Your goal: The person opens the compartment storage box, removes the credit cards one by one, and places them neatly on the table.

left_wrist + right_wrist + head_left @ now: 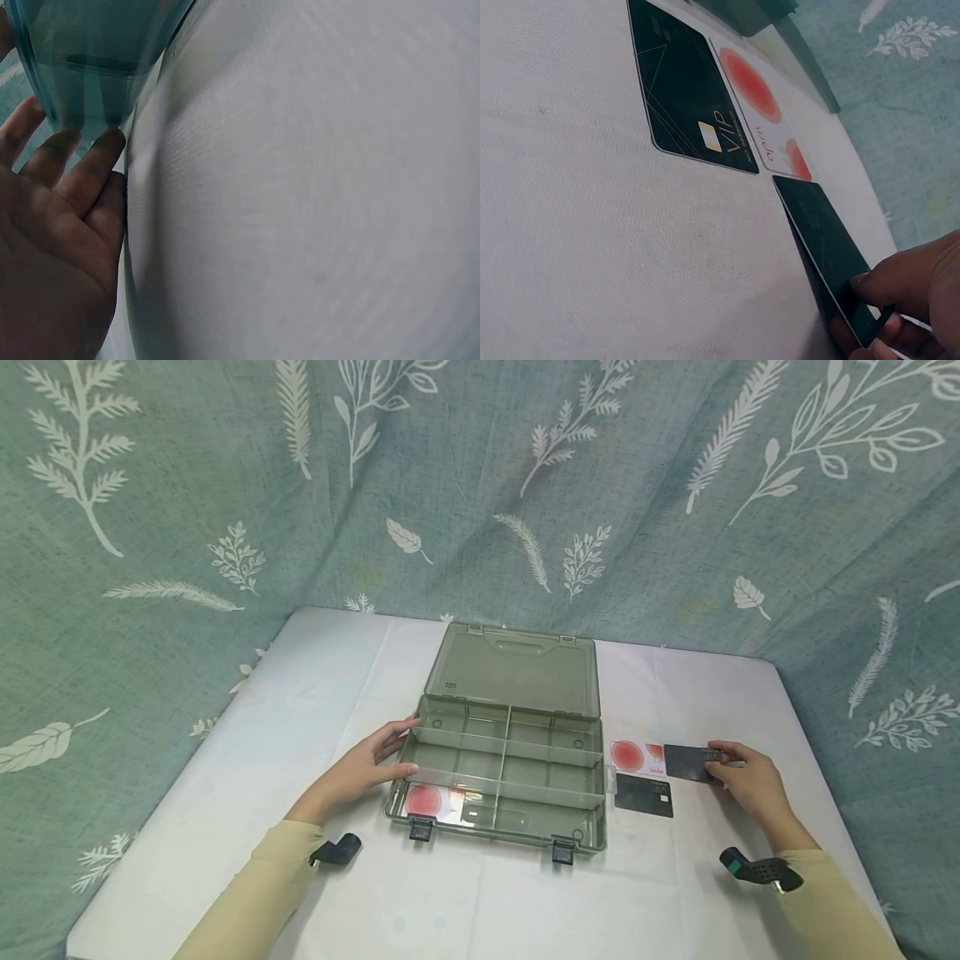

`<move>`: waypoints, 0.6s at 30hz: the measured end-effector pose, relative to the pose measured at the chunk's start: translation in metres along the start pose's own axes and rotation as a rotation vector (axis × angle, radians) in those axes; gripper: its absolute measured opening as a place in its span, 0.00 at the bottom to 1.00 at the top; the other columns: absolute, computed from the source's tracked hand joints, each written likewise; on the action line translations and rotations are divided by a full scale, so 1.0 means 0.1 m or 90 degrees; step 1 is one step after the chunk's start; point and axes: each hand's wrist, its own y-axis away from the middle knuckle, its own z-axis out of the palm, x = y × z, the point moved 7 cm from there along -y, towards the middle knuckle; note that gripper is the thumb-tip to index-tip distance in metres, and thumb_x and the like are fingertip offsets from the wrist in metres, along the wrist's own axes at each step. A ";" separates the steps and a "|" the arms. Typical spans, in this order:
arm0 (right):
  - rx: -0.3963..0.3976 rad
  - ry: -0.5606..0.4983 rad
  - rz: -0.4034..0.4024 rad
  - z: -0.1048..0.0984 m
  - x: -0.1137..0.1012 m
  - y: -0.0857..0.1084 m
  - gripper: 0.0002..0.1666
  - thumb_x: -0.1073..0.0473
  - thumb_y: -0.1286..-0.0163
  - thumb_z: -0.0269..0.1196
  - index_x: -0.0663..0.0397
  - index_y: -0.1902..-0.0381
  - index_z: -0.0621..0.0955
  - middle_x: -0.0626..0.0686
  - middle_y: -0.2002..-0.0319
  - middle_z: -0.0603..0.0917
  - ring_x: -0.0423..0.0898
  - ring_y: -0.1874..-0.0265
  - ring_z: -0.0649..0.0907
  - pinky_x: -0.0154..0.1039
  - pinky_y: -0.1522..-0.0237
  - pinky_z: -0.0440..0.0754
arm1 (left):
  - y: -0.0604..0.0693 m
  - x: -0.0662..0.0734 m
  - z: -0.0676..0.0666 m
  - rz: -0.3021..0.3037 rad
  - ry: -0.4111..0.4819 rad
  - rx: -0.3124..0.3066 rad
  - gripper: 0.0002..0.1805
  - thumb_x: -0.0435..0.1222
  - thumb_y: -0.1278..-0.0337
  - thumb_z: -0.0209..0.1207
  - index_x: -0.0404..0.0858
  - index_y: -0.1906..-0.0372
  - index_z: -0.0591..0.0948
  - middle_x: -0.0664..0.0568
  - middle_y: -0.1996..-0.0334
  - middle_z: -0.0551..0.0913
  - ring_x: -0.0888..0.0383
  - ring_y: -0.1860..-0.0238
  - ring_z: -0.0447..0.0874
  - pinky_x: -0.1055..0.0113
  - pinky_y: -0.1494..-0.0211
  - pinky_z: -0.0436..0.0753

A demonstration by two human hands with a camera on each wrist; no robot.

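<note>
A smoky translucent compartment box lies with its lid opened back. In its front left compartment is a white card with a red circle. My left hand rests at the box's left side, its fairly straight fingers touching the wall in the left wrist view. On the right, my right hand pinches a black VIP card by its right end, tilted up slightly from the table. A second black VIP card and a white-and-red card lie flat beside the box.
Two black latches project from the box's front edge, and a pale tab from its right side. White cloth covers the table. Green leaf-patterned fabric hangs behind and at both sides.
</note>
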 end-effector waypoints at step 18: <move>0.027 0.063 -0.022 0.06 -0.01 0.02 0.29 0.62 0.31 0.64 0.72 0.35 0.74 0.75 0.40 0.71 0.72 0.43 0.72 0.65 0.45 0.79 | 0.01 0.00 0.01 -0.007 -0.002 0.000 0.42 0.48 0.36 0.67 0.56 0.21 0.60 0.51 0.20 0.56 0.37 0.23 0.57 0.40 0.23 0.60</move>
